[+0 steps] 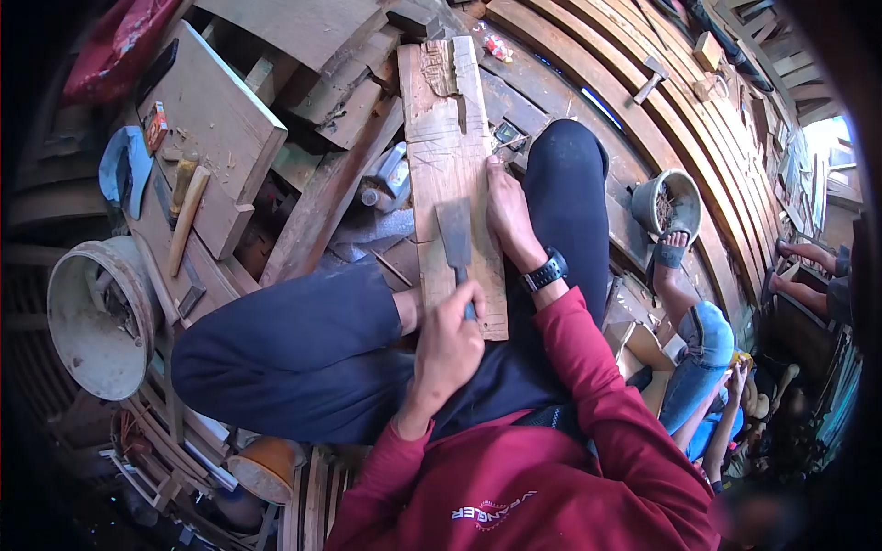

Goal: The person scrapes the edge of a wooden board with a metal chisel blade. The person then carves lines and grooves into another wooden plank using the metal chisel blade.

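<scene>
A long wooden board (441, 165) lies lengthwise in front of me between my bent legs. Its far end is cut and hollowed out, and marks are scratched across its face. My left hand (447, 342) is closed around the dark handle of a chisel with a broad flat blade (454, 230). The blade points away from me, over the board; I cannot tell whether its edge presses into the wood. My right hand (511, 213), with a black watch above it, grips the board's right edge; its fingers are partly hidden.
At left, a wooden-handled tool (188, 220) rests on planks near a whitish bucket (96, 317). A hammer (650, 81) lies on long beams at upper right, above a grey bucket (666, 202). Another person's leg (703, 340) is close on my right.
</scene>
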Demonstrator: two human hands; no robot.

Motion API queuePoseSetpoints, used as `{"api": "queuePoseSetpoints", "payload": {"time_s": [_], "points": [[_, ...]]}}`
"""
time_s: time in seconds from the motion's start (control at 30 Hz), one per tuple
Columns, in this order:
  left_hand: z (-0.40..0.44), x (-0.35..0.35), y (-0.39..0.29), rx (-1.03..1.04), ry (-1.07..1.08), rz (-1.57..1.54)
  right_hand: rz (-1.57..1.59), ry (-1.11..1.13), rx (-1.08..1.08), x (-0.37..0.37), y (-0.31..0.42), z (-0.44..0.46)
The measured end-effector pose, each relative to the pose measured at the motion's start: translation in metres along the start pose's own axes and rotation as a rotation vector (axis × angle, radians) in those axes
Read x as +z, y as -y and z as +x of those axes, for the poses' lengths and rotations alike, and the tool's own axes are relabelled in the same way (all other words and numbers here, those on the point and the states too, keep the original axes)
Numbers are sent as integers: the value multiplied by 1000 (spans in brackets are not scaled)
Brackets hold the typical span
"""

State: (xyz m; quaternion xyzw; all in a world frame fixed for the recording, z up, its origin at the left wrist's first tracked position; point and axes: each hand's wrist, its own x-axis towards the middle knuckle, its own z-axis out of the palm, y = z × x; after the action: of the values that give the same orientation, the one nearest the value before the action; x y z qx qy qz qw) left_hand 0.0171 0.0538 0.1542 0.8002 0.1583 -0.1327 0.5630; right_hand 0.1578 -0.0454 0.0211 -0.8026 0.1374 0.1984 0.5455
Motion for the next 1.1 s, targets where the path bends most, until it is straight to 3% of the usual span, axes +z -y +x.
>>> {"api": "queuePoseSetpoints", "payload": {"time_s": [0.17, 0.4, 0.53, 0.73, 0.87, 1.1], "points": [[-6, 0, 5, -33, 95, -63, 20, 19, 58, 0, 3, -1], [-19, 8, 10, 7, 65, -10, 25, -38, -63, 4, -3, 1], [-10, -1, 5, -19, 76, -7, -9, 17, 51, 0, -4, 1], [-19, 3, 4, -6, 88, 19, 73, -86, -101, 9, -10, 5], [-19, -1, 0, -54, 118, 1, 38, 19, 82, -1, 1, -6], [-25, 4, 8, 7, 59, 50, 11, -54, -54, 4, -5, 3]]}}
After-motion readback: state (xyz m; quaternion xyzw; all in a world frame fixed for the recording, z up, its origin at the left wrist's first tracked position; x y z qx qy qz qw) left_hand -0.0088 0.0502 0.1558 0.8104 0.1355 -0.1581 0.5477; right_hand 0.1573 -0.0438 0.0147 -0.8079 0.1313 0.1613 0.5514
